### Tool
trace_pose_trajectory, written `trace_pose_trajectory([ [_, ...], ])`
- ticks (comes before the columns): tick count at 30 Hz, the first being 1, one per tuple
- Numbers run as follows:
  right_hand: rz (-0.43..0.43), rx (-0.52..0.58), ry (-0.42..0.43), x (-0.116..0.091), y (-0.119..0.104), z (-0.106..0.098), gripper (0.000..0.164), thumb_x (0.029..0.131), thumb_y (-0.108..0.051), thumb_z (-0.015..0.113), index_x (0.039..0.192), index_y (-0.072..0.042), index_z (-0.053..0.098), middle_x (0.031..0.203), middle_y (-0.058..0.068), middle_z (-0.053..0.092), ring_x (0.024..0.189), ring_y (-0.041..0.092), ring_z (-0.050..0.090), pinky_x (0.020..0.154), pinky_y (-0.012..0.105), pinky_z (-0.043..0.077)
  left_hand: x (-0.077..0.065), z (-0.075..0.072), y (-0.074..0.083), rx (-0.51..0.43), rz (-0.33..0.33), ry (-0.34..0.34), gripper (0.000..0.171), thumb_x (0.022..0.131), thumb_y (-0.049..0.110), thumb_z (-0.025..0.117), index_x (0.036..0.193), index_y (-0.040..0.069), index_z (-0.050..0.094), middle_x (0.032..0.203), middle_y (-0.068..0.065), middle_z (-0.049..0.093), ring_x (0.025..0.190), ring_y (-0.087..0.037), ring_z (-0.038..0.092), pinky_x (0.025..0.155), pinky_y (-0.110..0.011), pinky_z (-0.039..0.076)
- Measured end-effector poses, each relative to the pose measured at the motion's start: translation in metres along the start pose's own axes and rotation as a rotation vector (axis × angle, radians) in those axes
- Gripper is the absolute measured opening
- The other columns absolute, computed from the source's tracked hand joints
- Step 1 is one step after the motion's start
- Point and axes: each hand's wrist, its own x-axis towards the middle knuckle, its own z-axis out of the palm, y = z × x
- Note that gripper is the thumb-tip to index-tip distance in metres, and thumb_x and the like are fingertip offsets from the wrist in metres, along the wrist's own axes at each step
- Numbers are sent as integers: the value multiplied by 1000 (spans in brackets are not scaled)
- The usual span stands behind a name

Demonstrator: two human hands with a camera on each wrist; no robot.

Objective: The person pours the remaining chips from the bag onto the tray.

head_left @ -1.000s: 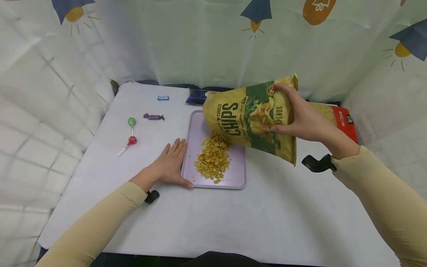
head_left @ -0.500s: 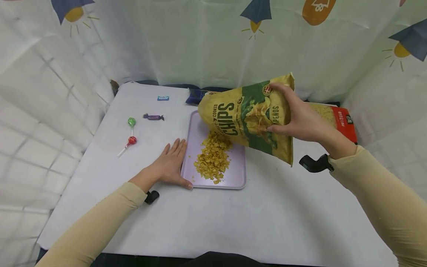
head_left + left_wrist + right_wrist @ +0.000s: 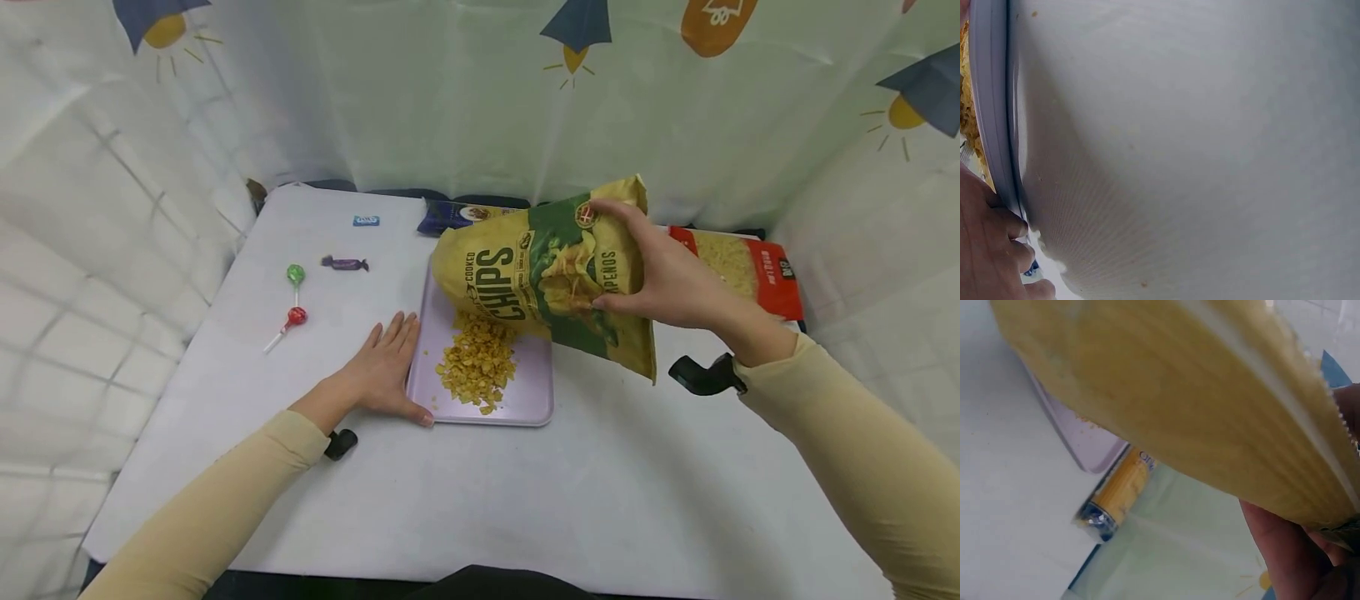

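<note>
My right hand (image 3: 667,267) grips the closed-end side of a yellow and green chips bag (image 3: 491,275). The bag lies tilted over a lilac tray (image 3: 536,396), its left end low above the tray's far half. Crushed yellow chips (image 3: 478,367) are heaped on the tray, partly hidden by the bag. My left hand (image 3: 386,367) rests with fingers spread along the tray's left edge, thumb at the near corner. In the left wrist view, its fingers lie beside the tray rim (image 3: 990,94). The right wrist view is largely filled by the bag's plain back (image 3: 1147,394).
A long blue pack (image 3: 446,217) with yellow sticks inside lies behind the tray. To the right is a red and clear bag (image 3: 738,262). On the left lie a green lollipop (image 3: 296,273), a red lollipop (image 3: 297,316), a purple-wrapped candy (image 3: 347,263) and a small blue candy (image 3: 367,221).
My right hand has shifted left with the chips bag, whose left end now sits farther over the tray. More of the red bag shows behind. My left hand stays put.
</note>
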Motion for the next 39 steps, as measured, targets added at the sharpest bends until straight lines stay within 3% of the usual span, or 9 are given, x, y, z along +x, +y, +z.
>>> trace_pose_trajectory([
  [16, -47, 8, -52, -13, -1, -10, 110, 80, -20, 89, 162, -35, 18, 139, 12, 45, 114, 31, 53, 83, 45, 53, 1, 0, -1, 24, 11, 11, 158, 59, 83, 78, 160, -11, 2, 169, -28, 0, 158, -45, -4, 126, -65, 4],
  [24, -69, -13, -71, -25, -2, -12, 108, 80, -20, 89, 160, -40, 20, 137, 8, 48, 110, 28, 59, 83, 45, 55, 0, 0, 0, 25, 11, 19, 157, 59, 83, 78, 160, -11, 3, 169, -28, 0, 158, -46, -3, 126, -65, 4],
  [39, -144, 10, -135, -30, -6, -11, 107, 79, -17, 90, 159, -41, 23, 150, 2, 40, 118, 25, 56, 83, 41, 56, -1, 2, -1, 17, 25, 41, 155, 59, 82, 79, 161, -8, 5, 169, -29, 3, 158, -47, -2, 125, -67, 6],
])
